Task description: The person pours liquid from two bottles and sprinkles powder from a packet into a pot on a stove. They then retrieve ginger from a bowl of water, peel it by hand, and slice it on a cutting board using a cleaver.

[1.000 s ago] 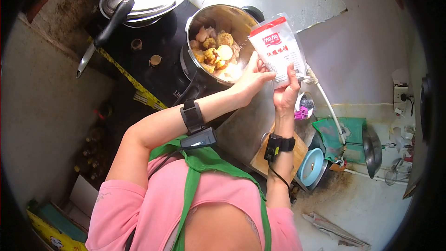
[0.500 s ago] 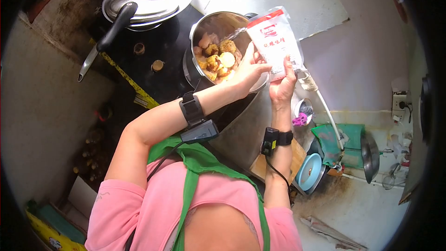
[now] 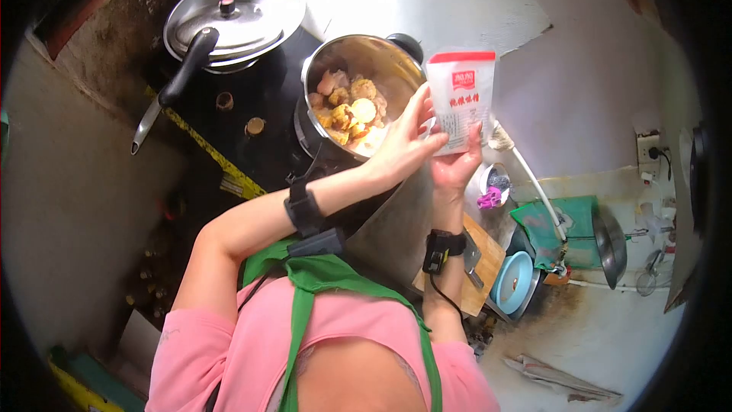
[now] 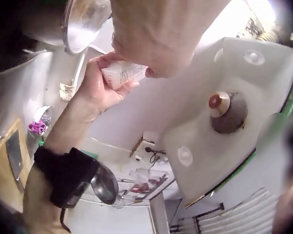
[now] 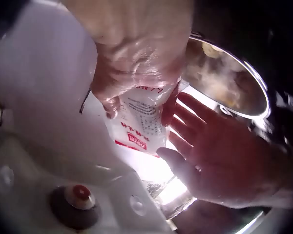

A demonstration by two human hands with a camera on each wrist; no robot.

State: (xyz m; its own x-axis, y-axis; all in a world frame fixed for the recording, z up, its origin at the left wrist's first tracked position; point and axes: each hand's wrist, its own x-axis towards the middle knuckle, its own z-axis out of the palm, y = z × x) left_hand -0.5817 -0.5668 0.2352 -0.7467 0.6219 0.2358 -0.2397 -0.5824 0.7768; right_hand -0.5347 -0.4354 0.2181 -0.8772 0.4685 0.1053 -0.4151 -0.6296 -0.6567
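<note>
My right hand (image 3: 456, 171) grips the lower end of a white seasoning packet (image 3: 462, 103) with a red top band and red lettering. The packet stands upright, its printed face toward me. In the right wrist view, my left hand (image 5: 229, 156) is spread beside it, fingers fairly straight and thumb right at the packet's edge. Just left of the hands is a steel pot (image 3: 404, 80) with corn pieces (image 3: 364, 111) and pale meat chunks (image 3: 332, 82) inside. My left forearm passes in front of the pot's near side.
A lidded steel pan (image 3: 263, 11) with a long black handle stands on the black stovetop (image 3: 267, 122). To the right are a wooden cutting board (image 3: 488, 244) with a knife (image 3: 472, 255), a light blue bowl (image 3: 512, 278) and a white hose (image 3: 534, 175).
The packet has turned from a leftward slant to upright and sits lower in the view. My right hand keeps its grip; my left hand stays beside it. The head view has shifted slightly.
</note>
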